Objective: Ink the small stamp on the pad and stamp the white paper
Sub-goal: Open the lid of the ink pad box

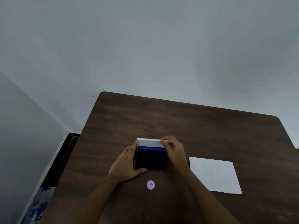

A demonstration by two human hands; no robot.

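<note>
A purple ink pad (151, 159) with a dark inked surface lies open on the brown table (202, 131), its white lid (149, 142) tilted up at the far side. My left hand (127, 164) grips the pad's left edge, thumb on its near edge. My right hand (174, 151) pinches the lid's right corner. The small round lilac stamp (150, 185) stands on the table just in front of the pad, untouched. The white paper (215, 175) lies flat to the right of my right forearm.
The table's far and left edges are close to a pale grey wall. A dark gap and a blue-white packet (38, 206) lie on the floor left of the table.
</note>
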